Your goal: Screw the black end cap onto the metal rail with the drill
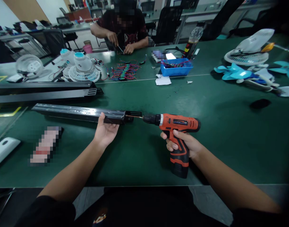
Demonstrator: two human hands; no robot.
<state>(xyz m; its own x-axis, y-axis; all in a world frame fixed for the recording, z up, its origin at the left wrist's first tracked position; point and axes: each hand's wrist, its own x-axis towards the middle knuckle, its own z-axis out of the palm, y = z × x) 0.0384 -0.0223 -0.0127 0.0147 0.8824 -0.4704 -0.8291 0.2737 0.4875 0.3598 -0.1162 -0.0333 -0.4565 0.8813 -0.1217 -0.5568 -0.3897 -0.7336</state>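
My left hand (106, 130) is closed around the near side of a long dark metal bar (76, 111), close to its right end, thumb on top. The bar lies lengthwise to the left, over the green table. My right hand (182, 142) grips an orange and black cordless drill (179, 123) by its handle, index finger at the trigger. The drill points left, and its thin bit (135, 116) reaches the bar's right end. Whether the tip sits in a screw there is too small to tell. A dark slotted piece (135, 113) sticks out at that end.
More long metal bars (45, 94) lie behind, at left. Fan parts (84, 71), red-wired circuit boards (125, 71), a blue bin (176, 67) and a bottle (193, 41) stand farther back. Blue fan blades (233, 72) are at right. A phone (46, 145) lies near left. Across the table, a person (125, 28) works.
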